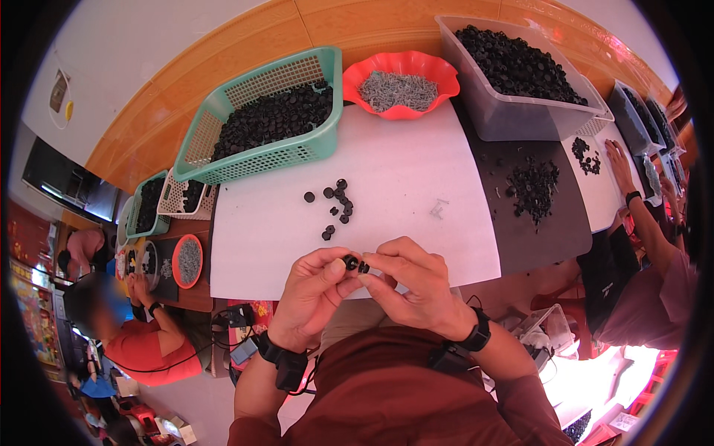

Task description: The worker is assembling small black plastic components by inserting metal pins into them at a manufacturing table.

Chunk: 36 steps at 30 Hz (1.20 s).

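Over the near edge of the white sheet, my left hand (314, 290) pinches a small round black plastic part (350, 262) between thumb and fingers. My right hand (418, 288) grips a smaller black plastic piece (364, 267) at its fingertips, right beside the round one. Whether the two pieces touch is too small to tell. Beyond my hands, several loose black round parts (343, 201) lie on the white sheet (405, 186). Both wrists wear black straps.
A green basket (256, 167) of black parts, a red scalloped bowl (401, 113) of metal screws and a clear bin (513, 111) of black pieces line the back. A dark mat (535, 230) holds a black heap (532, 186). Co-workers sit at left (160, 346) and right (647, 282).
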### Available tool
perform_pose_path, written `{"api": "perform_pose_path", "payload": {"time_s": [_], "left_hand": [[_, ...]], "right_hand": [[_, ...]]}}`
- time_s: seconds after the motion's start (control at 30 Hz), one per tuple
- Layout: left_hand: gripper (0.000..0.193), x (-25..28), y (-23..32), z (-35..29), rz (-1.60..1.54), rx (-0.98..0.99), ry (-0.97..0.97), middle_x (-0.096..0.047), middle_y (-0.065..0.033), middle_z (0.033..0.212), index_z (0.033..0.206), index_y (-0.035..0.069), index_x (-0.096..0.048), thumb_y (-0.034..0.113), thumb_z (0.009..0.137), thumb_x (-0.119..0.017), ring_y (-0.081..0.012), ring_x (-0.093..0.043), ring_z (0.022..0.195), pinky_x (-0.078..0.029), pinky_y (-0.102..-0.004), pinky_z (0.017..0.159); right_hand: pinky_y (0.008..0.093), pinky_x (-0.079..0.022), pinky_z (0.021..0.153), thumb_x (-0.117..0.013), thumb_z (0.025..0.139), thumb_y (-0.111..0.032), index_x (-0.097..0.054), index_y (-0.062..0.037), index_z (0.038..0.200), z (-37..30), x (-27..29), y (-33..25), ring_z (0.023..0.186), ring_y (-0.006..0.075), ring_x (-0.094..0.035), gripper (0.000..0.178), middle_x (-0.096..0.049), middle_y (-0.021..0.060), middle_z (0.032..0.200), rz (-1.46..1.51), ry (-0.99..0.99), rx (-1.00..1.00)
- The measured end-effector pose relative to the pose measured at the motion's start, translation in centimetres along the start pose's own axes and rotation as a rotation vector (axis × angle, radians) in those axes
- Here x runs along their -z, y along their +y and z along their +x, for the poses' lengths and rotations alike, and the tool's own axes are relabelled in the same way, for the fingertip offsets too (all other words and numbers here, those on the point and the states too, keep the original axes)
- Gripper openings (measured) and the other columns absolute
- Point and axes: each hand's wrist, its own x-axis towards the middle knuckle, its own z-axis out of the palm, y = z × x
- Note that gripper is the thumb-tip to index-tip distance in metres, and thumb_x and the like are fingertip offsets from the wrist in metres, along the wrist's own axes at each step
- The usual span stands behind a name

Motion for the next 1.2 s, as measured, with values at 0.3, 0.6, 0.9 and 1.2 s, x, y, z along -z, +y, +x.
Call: {"api": "perform_pose_path", "payload": {"time_s": [0.3,0.6,0.9,1.2], "left_hand": [[0.019,-0.2,-0.1,-0.1,0.021,0.004,-0.032,-0.072,-0.0129,0.109,0.116,0.000,-0.069,0.004,0.099,-0.063,-0.0198,-0.071,0.100,-0.061,-0.0339,0.090],[0.018,-0.5,-0.6,-0.3,0.071,-0.022,-0.008,-0.072,-0.0138,0.111,0.115,-0.002,-0.069,0.003,0.098,-0.063,-0.0210,-0.070,0.102,-0.060,-0.0360,0.093],[0.015,-0.6,-1.0,-0.4,0.068,-0.060,-0.025,-0.072,-0.0141,0.111,0.112,-0.001,-0.070,0.001,0.098,-0.062,-0.0214,-0.070,0.102,-0.060,-0.0377,0.093],[0.015,-1.0,-1.5,-0.6,0.097,-0.090,0.008,-0.072,-0.0155,0.112,0.111,-0.003,-0.070,0.001,0.099,-0.062,-0.0219,-0.070,0.102,-0.060,-0.0386,0.093]], "right_hand": [[0.0273,-0.048,0.046,-0.078,0.082,-0.003,-0.071,-0.0036,0.110,-0.2,0.0,0.0,0.054,0.0138,-0.059,0.028,-0.063,0.0054,0.088,-0.026,-0.022,-0.018],[0.0284,-0.048,0.047,-0.078,0.082,-0.003,-0.071,-0.0041,0.109,-0.4,0.0,0.1,0.057,0.0159,-0.060,0.027,-0.063,0.0059,0.088,-0.052,-0.015,-0.001],[0.0293,-0.049,0.049,-0.077,0.084,-0.003,-0.071,-0.0030,0.107,-0.6,0.0,0.1,0.059,0.0173,-0.062,0.024,-0.064,0.0067,0.089,-0.055,0.011,0.037],[0.0305,-0.050,0.047,-0.077,0.083,-0.001,-0.071,-0.0011,0.108,-0.7,0.2,0.1,0.059,0.0192,-0.063,0.026,-0.063,0.0075,0.090,-0.110,0.000,0.099]]}}
